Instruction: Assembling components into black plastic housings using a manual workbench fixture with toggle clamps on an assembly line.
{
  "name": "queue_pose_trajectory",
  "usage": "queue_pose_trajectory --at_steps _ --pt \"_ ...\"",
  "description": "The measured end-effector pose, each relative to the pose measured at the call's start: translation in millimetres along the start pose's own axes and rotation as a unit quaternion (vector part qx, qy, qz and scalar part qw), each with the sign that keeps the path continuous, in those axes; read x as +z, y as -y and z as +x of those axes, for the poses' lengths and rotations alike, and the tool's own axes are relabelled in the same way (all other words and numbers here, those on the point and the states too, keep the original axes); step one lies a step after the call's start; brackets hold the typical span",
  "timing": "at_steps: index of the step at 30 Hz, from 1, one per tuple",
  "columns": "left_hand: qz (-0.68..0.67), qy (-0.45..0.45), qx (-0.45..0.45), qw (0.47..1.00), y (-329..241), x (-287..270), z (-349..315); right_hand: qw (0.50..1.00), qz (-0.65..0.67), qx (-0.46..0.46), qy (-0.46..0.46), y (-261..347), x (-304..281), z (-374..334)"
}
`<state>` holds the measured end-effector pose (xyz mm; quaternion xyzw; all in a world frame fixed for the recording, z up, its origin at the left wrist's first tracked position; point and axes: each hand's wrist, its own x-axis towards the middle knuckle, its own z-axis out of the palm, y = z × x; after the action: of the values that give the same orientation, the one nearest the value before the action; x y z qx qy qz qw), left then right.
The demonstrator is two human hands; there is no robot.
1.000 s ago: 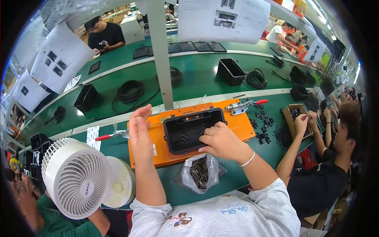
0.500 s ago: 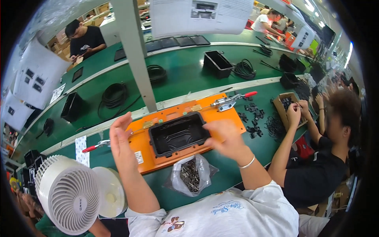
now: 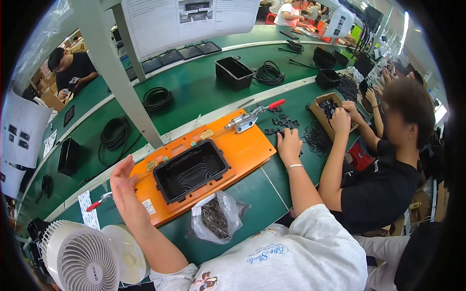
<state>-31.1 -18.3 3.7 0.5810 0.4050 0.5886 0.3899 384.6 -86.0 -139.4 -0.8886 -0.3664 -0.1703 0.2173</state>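
- Head view, and here's the change: the right hand [image 3: 290,147], inside the black box [image 3: 196,180] a second ago and blurred at its edge half a second ago, is now out past the right end of the orange fixture [image 3: 250,145]!
- It's down at the small black parts [image 3: 285,121] lying right of the fixture.
- The left hand [image 3: 125,189] keeps its place by the fixture's left end; the whole view has swung round meanwhile.
- The black box sits on the middle of the fixture, open side up, its inside now uncovered.
- On to the writing: a white label [image 3: 148,206] on the fixture's left part, its print too small to make out.
- A printed sheet [image 3: 194,24] with a photo and lines of text hangs beyond the fixture; blue lettering runs across the grey shirt [image 3: 301,242] on the near side.
- Now the poses: left hand raised on edge, fingers straight and unfolded, palm toward the box.
- Right forearm stretches forward, fingers curved downward; whether they pinch a part, I cannot tell.
- Just in front of the fixture, a clear bag [image 3: 198,222] of metal screws.
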Motion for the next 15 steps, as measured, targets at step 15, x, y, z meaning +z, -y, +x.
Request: queue_pose_trajectory --at_steps 15 --pt "0.024 0.045 0.023 0.998 -2 12 -7 0.699 0.673 0.235 0.058 -32 -16 46"
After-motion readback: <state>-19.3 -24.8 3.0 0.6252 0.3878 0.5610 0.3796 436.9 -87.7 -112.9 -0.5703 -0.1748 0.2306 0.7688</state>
